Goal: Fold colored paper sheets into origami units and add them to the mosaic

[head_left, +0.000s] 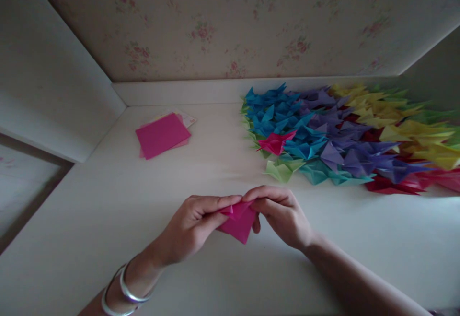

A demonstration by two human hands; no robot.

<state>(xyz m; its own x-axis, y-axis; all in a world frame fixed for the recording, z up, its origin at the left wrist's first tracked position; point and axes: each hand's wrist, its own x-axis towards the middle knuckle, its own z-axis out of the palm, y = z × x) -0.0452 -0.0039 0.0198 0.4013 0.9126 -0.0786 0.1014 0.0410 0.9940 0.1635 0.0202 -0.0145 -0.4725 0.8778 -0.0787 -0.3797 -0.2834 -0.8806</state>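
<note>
A piece of pink origami paper [241,226], partly folded, is held between both hands just above the white table. My left hand [196,227] pinches its left side, thumb below and fingers along the upper edge. With thumb and index finger, my right hand [282,213] grips the upper right corner; another fingertip shows behind the paper. A raised fold runs along the top between the two hands, and one corner points down toward me. Part of the paper is hidden under the fingers.
A small stack of pink paper sheets [163,136] lies at the back left. Many folded paper cranes [309,134] in blue, purple, yellow, green and red cover the back right of the white table [118,201]. A floral-papered wall [215,33] stands behind, with a white panel [50,66] at left.
</note>
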